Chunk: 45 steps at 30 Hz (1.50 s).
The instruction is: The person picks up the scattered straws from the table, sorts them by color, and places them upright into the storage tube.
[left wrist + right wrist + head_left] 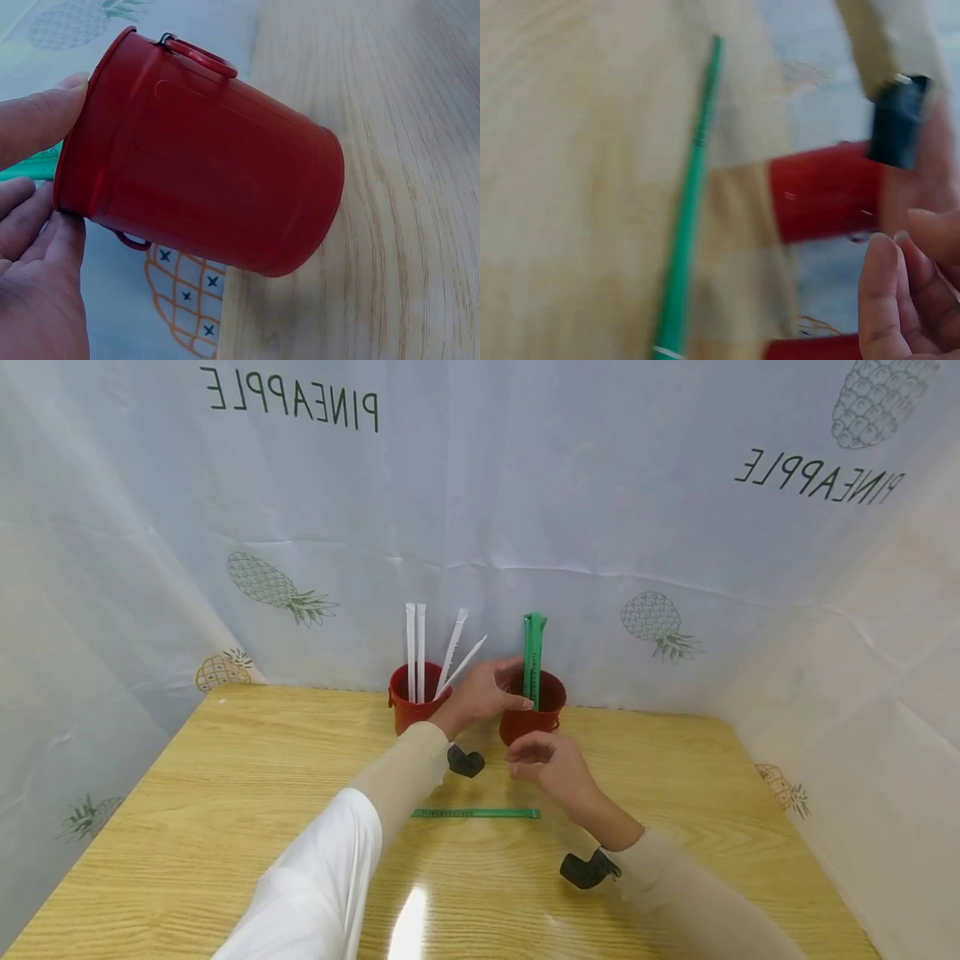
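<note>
My left hand (pixel 480 695) is at the rim of the right-hand red bucket (pixel 517 724), thumb at the front and fingers farther back. In the left wrist view, the thumb and fingers touch the rim of this red bucket (pixel 210 157) at two places. Green-wrapped straws (pixel 534 660) stand upright inside it. Just in front of the bucket, my right hand (pixel 558 772) hovers with loosely bent fingers and nothing visible between them. One green-wrapped straw (pixel 480 813) lies across the table, blurred in the right wrist view.
Left of my left hand stands another red bucket (pixel 408 714) with several white-wrapped straws (pixel 420 652). A pineapple-print curtain (pixel 465 485) hangs right behind the wooden table (pixel 285 760). Dark wrist cameras (pixel 588 870) sit under both wrists.
</note>
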Tool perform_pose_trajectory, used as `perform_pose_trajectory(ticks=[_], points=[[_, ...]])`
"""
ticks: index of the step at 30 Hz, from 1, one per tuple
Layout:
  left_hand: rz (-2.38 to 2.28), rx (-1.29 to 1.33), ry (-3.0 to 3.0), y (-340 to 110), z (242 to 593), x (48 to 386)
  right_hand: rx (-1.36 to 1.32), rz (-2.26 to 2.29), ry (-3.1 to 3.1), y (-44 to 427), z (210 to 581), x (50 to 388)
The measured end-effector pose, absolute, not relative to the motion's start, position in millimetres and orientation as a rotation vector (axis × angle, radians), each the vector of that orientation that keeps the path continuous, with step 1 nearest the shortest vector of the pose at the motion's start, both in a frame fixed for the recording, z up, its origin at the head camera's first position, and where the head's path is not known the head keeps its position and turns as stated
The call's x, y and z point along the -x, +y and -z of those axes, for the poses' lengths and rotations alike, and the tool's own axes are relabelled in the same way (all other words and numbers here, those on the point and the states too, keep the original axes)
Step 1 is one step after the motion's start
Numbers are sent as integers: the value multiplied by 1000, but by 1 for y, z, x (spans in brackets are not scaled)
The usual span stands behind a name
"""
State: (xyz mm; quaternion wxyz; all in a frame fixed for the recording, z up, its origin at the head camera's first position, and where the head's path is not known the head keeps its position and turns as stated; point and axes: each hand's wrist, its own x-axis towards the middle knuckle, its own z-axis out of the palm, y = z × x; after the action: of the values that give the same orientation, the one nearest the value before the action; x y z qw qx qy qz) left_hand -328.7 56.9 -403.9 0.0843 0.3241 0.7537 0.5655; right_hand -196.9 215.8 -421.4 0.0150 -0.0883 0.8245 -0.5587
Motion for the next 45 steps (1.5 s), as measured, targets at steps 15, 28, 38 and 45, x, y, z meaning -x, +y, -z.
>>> perform_pose_trajectory(ticks=[15,28,38,45], points=[[-1645,-933,2282,57,405,330,694,1268,2657,196,464,192],[-1635,-930,2267,57,403,332,1065,124,2710,187,439,185],[-1629,-894,2280,56,404,331,1107,143,2623,195,434,175],[-1647,-922,2260,56,404,332,1098,578,2531,226,414,175]])
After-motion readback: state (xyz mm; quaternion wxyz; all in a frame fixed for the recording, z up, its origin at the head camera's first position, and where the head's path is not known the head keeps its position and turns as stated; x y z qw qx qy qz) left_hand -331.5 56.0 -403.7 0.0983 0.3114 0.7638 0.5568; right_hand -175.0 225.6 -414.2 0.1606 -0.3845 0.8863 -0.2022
